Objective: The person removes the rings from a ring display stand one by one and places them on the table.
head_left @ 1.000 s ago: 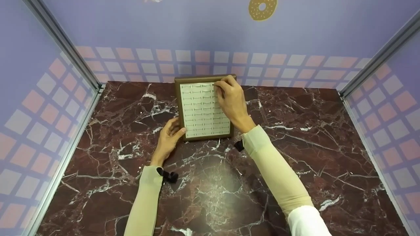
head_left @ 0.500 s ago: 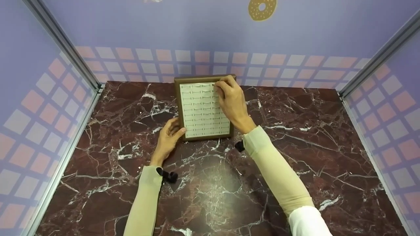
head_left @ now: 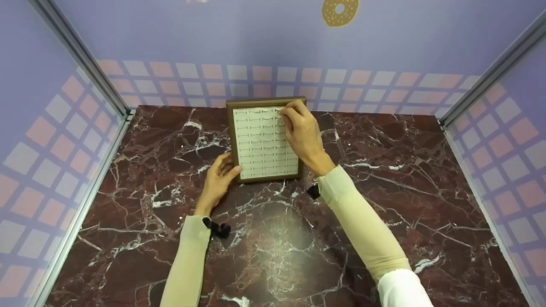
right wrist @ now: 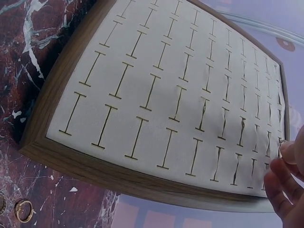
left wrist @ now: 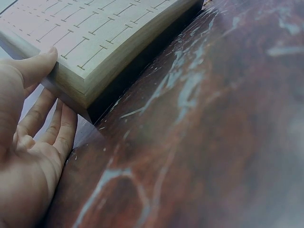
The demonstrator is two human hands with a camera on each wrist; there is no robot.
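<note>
A wood-framed ring display tray (head_left: 256, 103) with a pale slotted pad leans up near the back wall. My left hand (head_left: 217, 181) grips its lower left corner; in the left wrist view the thumb (left wrist: 45, 59) presses the front of the frame and the fingers lie along its side. At the top of the rightmost column, my right hand (head_left: 305, 134) pinches a small ring (right wrist: 281, 141) at a slot. Those fingertips hide most of the ring. Several slots near them look spread or wavy, while those lower down are straight.
Two gold rings, one of them a gold band (right wrist: 23, 210), lie on the dark red marble table (head_left: 264, 238) beside the tray in the right wrist view. A lilac back wall (head_left: 384, 42) stands just behind the tray, and side panels close off left and right.
My right fingertips have shifted very slightly down at the same slot area. The left hand and the tray keep their places.
</note>
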